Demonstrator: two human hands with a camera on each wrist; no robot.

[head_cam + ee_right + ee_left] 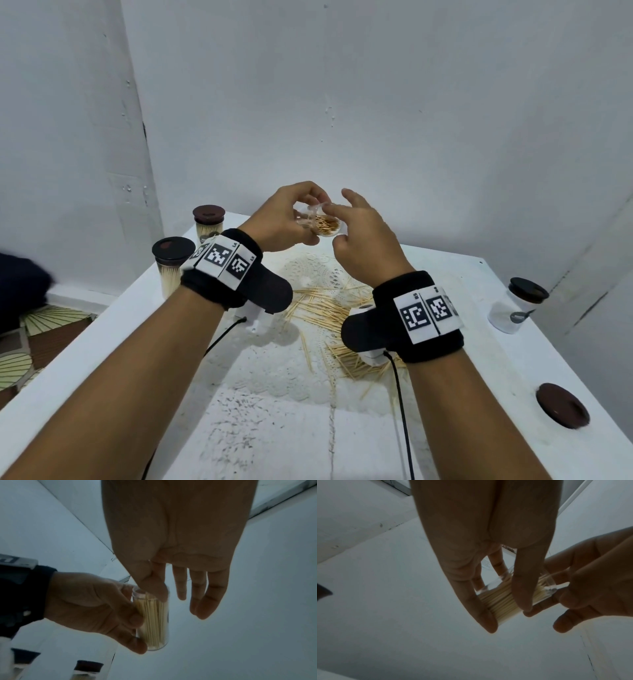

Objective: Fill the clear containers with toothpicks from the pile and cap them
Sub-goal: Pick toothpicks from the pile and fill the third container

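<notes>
Filling step, nearly done: the left hand grips the clear container, lifted above the table's far edge and packed with toothpicks. The right hand is loose-fingered, index tip and thumb at the open mouth, apparently tamping sticks in, though the wrist views are dim. Next call: fetch the dark cap by the near right edge and seat it squarely. The pile lies mid-table. Two capped, filled jars stand along the left edge, another jar on the right. White table, white walls.
</notes>
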